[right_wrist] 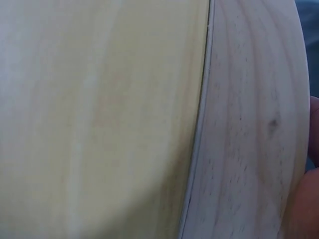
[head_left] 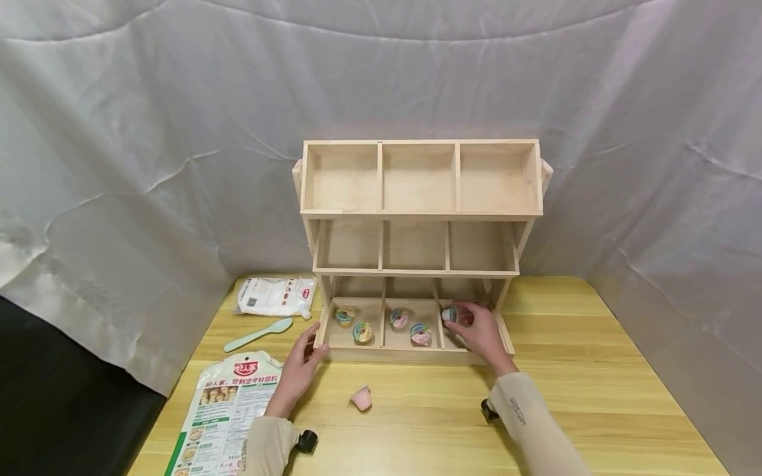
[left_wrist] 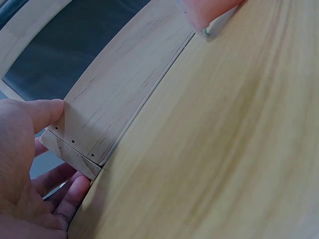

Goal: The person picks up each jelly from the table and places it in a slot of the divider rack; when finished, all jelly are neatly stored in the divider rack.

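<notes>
A wooden three-tier display rack stands on the table, each tier split into three compartments. My left hand grips the lower left front corner of the rack; in the left wrist view its thumb lies against the front board and its fingers bend round the end. In the bottom right compartment my right hand pinches a small jelly cup. Two yellowish jelly cups sit in the bottom left compartment and two pink jelly cups in the bottom middle one. The right wrist view hides the held cup.
Before the rack, a pink jelly cup lies tipped over on the table. To the left are a white spouted pouch, a pale green spoon and a large printed food bag. Grey curtains surround the table.
</notes>
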A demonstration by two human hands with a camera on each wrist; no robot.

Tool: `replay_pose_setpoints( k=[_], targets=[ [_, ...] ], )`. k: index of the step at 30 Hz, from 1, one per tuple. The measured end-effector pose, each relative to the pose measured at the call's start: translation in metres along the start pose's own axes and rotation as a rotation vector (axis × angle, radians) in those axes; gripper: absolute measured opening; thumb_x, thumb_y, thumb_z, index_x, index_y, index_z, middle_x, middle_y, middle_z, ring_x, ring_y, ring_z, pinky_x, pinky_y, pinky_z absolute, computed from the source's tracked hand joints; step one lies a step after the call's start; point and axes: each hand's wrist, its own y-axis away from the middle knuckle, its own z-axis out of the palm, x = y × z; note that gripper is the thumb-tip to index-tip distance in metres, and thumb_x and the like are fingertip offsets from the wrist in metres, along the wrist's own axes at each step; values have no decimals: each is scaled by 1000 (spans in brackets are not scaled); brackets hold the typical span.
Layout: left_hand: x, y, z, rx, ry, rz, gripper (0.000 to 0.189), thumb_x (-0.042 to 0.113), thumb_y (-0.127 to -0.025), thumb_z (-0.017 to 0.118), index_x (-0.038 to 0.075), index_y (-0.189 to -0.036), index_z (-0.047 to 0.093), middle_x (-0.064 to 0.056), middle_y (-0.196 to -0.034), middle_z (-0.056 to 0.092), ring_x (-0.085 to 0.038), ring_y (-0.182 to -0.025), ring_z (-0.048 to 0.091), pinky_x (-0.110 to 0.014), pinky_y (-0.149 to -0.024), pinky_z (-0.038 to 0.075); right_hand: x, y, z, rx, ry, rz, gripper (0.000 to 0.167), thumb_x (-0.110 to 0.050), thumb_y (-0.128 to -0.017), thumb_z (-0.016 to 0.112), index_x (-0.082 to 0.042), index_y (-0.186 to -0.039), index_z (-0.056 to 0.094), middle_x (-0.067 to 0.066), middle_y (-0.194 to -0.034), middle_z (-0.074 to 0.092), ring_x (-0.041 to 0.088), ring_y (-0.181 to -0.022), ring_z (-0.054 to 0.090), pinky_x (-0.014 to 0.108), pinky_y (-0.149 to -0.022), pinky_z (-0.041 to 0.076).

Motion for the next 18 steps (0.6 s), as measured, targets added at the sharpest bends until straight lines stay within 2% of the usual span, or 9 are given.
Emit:
replay_pose_setpoints(
  k=[5, 13, 18],
  targets=[
    [1, 0, 0, 1, -5, 2, 61, 29, -104, 65, 19, -159, 41, -19, -147, 57, -31, -125, 59, -28, -97, 48, 3, -2, 1, 8, 52, -10, 50, -15, -85, 86, 2, -129, 68, 17, -104, 71, 27, -89, 67, 32, -77, 55],
    [2, 2, 0, -1, -5, 15, 61, 30, -104, 64, 19, -160, 40, -20, -146, 57, -30, -123, 60, -30, -98, 49, 4, -2, 3, 2, 101, -23, 50, -15, -85, 87, 1, -129, 69, 17, -103, 73, 27, -88, 69, 42, -79, 57],
    [1, 1, 0, -5, -4, 15, 62, 31, -104, 64, 20, -160, 39, -21, -146, 57, -32, -123, 61, -33, -99, 49, 4, -2, 3, -5, 113, -21, 50, -15, -85, 86, 2, -129, 68, 17, -102, 73, 28, -88, 68, 43, -79, 57]
  ],
)
